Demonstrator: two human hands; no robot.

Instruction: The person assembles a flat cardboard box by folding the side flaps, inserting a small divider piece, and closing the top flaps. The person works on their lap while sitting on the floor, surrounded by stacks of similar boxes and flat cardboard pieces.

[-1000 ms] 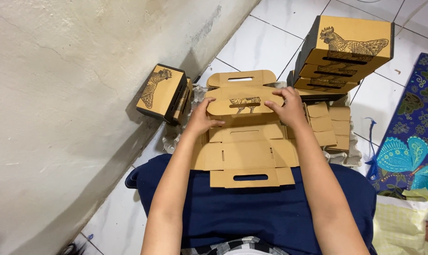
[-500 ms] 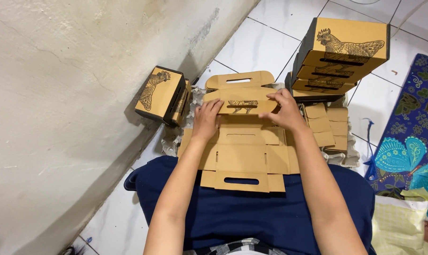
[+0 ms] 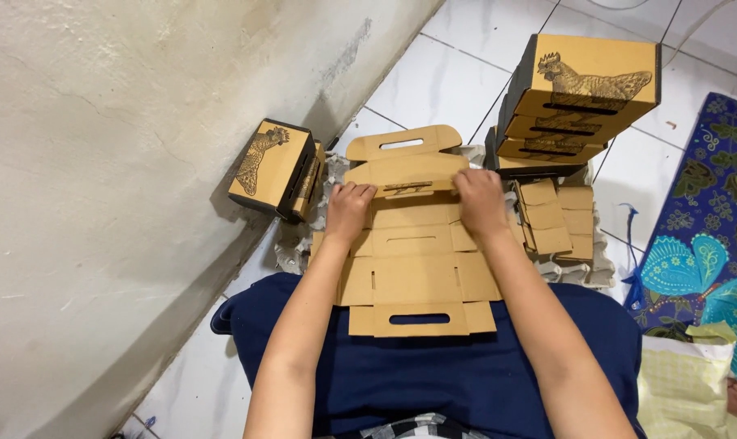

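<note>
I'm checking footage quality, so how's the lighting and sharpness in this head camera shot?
Head view: soft, even light, no glare; the flat brown cardboard box blank and both hands, left hand and right hand, are sharp; a dark shadow lies beside the folded chicken-print carton by the wall.

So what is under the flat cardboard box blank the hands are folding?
The near end of the cardboard blank rests on the dark blue cloth across the lap. Grey egg trays edge out further along; the rest is covered.

A rough whitish plaster wall (image 3: 100, 162) is filling the left side. White floor tiles (image 3: 442, 81) with dark grout lines are reflecting soft light. A blue patterned mat (image 3: 710, 236) is lying at the right.
</note>
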